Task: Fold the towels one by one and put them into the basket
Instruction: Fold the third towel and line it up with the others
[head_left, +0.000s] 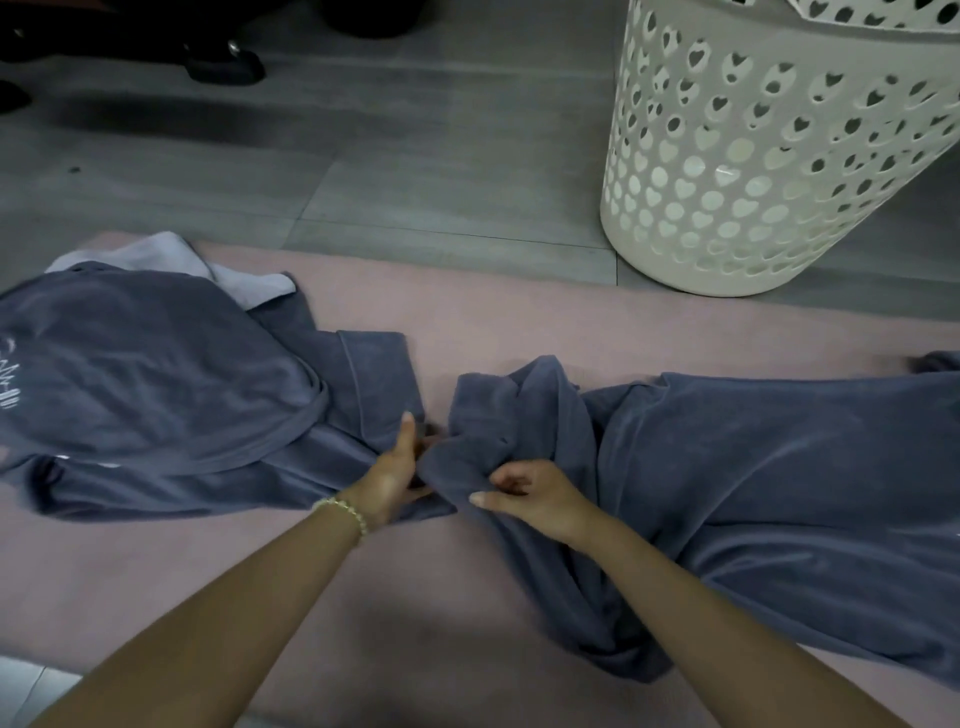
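A pink mat (519, 322) covers the near floor; beyond it lies grey tiled floor (363, 156). On the mat's right side a dark blue-grey towel (779, 467) is spread loosely, its left end bunched and rumpled at the centre. On the left a heap of dark blue-grey towels (156, 374) lies unfolded, with a paler lavender towel (171, 254) showing from under its far edge. A white perforated basket (753, 156), with heart-shaped holes, stands on the grey floor just past the mat's far right edge, well apart from both hands; its inside is not visible.

The right hand (530, 493) holds the bunched end of the right-hand towel, its fingers (480, 500) curled around a fold of cloth. The left hand (389, 473) lies at the gap between heap and towel, thumb raised; its fingers are hidden behind the palm and cloth, so whether they grip anything cannot be told. A beaded bracelet (345, 512) sits on the left wrist.
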